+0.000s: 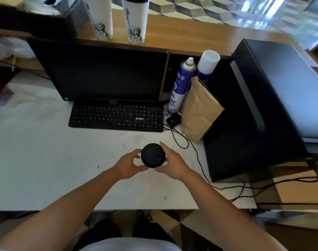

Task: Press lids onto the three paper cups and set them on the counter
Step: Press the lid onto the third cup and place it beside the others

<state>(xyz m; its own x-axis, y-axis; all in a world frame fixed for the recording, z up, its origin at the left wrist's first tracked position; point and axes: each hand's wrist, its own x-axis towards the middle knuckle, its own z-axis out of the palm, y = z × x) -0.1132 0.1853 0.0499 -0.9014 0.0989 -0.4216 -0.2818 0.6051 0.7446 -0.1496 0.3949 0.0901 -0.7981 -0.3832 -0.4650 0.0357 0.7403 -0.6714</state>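
Note:
A paper cup stands on the white desk [45, 151], seen from above, so its black lid [152, 155] hides nearly all of it. My left hand [128, 164] grips the cup's left side, thumb and fingers curled round it just under the lid. My right hand [170, 160] holds the right side, thumb against the lid's rim. Two tall white paper cups with a statue print stand on the wooden counter [181, 37] beyond the monitor: one cup on the left [100, 17], and one on the right [135, 20] with a black lid.
A black monitor [103, 71] and keyboard [116, 116] sit past my hands. Two spray cans [181, 84] and a brown paper bag [199, 113] stand to the right, next to a black computer tower [263, 105]. Black cables [196, 151] trail across the desk's right side.

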